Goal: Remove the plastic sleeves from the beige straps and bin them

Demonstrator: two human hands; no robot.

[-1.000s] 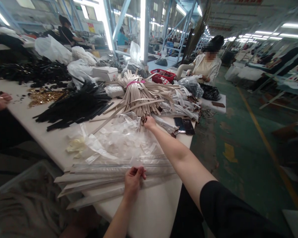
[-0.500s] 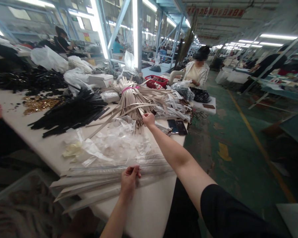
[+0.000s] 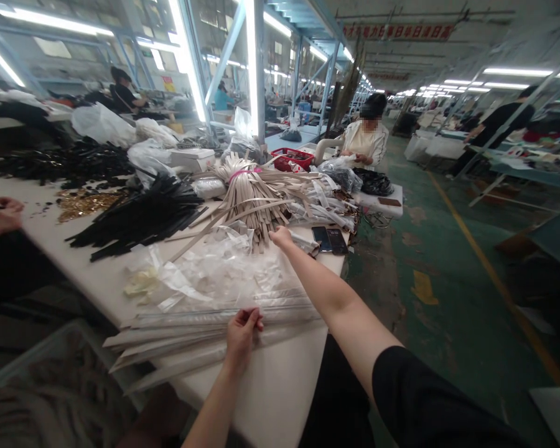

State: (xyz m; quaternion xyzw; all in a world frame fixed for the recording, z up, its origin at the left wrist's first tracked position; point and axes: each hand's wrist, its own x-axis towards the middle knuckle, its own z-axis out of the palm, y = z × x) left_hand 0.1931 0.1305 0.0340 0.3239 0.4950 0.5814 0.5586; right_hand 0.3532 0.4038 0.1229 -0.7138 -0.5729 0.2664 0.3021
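Observation:
My left hand [image 3: 245, 331] rests over a row of long, flat beige strips in clear plastic [image 3: 177, 326] at the table's near side. Its thumb and forefinger are pinched; what lies between them is too small to make out. My right hand [image 3: 282, 238] reaches forward to the lower ends of a large bundle of thin beige straps [image 3: 249, 193], tied near its top with a pink band [image 3: 243, 172]. Those fingers are closed at the strap ends, their tips partly hidden. Between my hands lies a crumpled heap of clear plastic film [image 3: 224, 264].
Black strips [image 3: 140, 218] and gold pieces [image 3: 86, 204] lie left on the table. Two phones [image 3: 329, 239] sit near its right edge. A red basket [image 3: 292, 159] stands behind the straps. Another person's hands [image 3: 2, 218] show at far left; a co-worker [image 3: 364, 137] sits beyond the table.
My right hand has drawn slightly back toward me along the strap ends, still closed. My left hand stays over the strips. The view has shifted a little.

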